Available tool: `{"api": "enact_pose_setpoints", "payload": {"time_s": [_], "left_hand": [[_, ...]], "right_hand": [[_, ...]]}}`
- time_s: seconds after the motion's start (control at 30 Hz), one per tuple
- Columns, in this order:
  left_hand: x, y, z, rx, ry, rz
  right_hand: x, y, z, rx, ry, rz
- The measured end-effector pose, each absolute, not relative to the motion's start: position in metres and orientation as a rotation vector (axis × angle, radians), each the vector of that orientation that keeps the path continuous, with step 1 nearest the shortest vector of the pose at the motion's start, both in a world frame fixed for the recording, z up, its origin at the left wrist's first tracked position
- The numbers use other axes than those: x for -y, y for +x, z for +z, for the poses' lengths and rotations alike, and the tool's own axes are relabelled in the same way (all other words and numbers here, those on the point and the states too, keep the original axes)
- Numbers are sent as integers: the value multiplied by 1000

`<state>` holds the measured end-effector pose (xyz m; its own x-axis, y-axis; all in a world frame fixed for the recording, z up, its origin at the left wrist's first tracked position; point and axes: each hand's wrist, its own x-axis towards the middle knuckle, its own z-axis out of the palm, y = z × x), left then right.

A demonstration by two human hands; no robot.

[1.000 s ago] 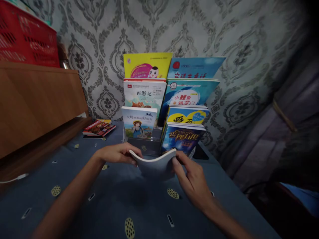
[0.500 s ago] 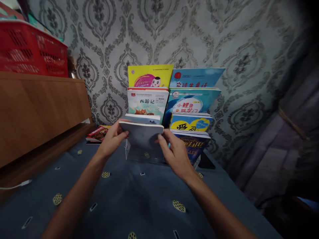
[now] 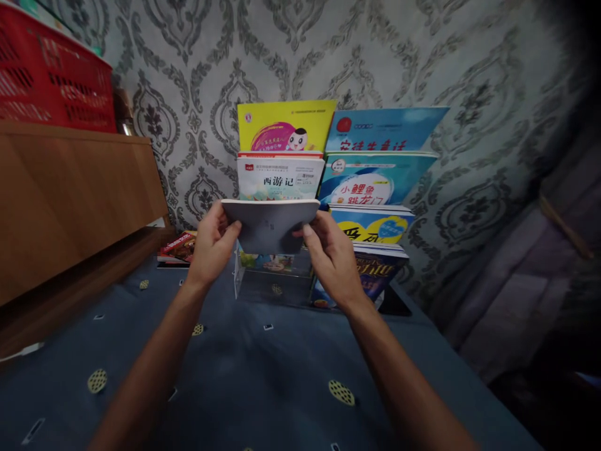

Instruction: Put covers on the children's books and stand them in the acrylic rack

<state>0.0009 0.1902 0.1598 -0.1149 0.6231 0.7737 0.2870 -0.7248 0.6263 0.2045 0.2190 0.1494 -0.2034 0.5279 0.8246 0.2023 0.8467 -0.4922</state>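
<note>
A dark grey book [image 3: 272, 228] with a pale top edge and rounded corners is held tilted between my two hands. My left hand [image 3: 212, 241] grips its left edge, with the thumb on the near face. At the right edge, my right hand [image 3: 334, 260] pinches it the same way. The book hangs over the front left of a clear tiered stand [image 3: 256, 287]. Below it shows part of a colourful cover [image 3: 270, 262]. Behind it rise a white book [image 3: 280, 177] and a yellow book [image 3: 286, 122].
In the stand's right column are two blue books [image 3: 389, 128], [image 3: 380, 178], a yellow-and-blue book [image 3: 370, 227] and a dark blue book [image 3: 375, 269]. Further left lie a red book [image 3: 181, 247], a wooden cabinet [image 3: 79, 207] and a red basket [image 3: 56, 75]. Patterned wallpaper stands behind.
Both hands have raised the grey book and tilted it flatter. A colourful cover now shows beneath it, and the book just behind it has become hidden. The view has shifted slightly.
</note>
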Motion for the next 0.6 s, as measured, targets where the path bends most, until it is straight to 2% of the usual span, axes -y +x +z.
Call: {"api": "enact_pose_setpoints", "payload": {"time_s": [0.6], "left_hand": [[-189, 4, 156, -1064, 1968, 1948]], "right_hand": [[-227, 211, 147, 1792, -517, 366]]}}
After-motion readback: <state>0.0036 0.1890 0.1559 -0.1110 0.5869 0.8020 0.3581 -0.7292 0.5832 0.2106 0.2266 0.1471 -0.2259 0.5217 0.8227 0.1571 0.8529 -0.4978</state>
